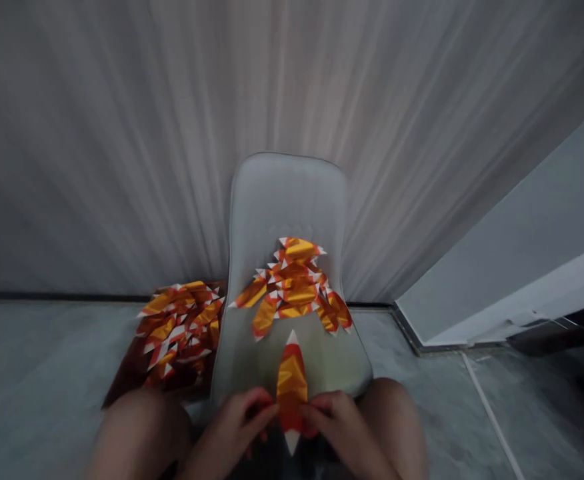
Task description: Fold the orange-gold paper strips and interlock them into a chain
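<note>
Between my two hands stands a folded paper piece [292, 387], gold in the middle, red toward its ends, with white pointed tips. My left hand [245, 420] pinches its lower left edge between thumb and fingers. On the opposite edge, my right hand [335, 417] grips it the same way. The piece is upright, just in front of the seat of a pale grey chair [285, 193]. A heap of similar folded gold-and-red papers [295, 290] lies farther back on that seat. Some blur softens the finger details.
Left of the chair, a dark red box or tray [127, 373] near the floor bears a second pile of folded papers [185, 327]. A grey curtain-like wall [172, 133] rises behind. A white panel [512, 240] stands at right, beside dark items. My knees flank the chair front.
</note>
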Available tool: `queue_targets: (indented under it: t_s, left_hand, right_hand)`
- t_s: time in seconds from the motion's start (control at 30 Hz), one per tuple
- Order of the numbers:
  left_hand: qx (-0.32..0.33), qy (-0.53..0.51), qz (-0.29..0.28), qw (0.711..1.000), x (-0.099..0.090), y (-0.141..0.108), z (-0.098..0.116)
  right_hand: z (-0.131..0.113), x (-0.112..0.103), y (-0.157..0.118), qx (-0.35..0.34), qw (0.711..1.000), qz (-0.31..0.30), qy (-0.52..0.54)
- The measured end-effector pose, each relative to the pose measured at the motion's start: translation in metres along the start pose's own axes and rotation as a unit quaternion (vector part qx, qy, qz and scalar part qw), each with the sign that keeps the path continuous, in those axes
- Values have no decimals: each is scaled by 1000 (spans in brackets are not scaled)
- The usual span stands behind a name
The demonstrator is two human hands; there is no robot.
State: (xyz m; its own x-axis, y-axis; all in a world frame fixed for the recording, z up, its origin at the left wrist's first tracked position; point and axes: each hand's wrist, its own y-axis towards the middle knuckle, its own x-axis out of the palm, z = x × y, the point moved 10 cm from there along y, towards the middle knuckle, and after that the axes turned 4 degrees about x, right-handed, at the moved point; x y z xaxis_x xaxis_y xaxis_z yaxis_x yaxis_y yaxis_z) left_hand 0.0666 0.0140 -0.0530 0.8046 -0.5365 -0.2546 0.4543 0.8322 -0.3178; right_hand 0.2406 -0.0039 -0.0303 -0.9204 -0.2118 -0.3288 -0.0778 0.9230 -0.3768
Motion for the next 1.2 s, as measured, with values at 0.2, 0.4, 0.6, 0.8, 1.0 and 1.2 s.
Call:
queue_targets:
  t_s: [0.2,0.4,0.6,0.8,1.0,1.2]
  left_hand:
    - [16,-3,88,996,-44,12,-24]
    - [16,29,246,969,-105,19,-81]
    - [4,0,272,962,-120,12,-97]
    - [-5,-7,256,967,-115,2,-102]
    - [21,8,229,973,-99,10,-88]
    - [54,-28,214,975,-96,-21,-51]
  right_hand:
    - [-44,-61,37,-26,997,66,-2]
    - [-95,-71,103,-67,994,92,5]
    - [-100,8,142,-66,997,21,-42]
    - [-68,-3,129,-73,983,95,-140]
    - [7,-25,94,22,972,142,-188]
    - [-32,-62,53,-86,855,437,-266]
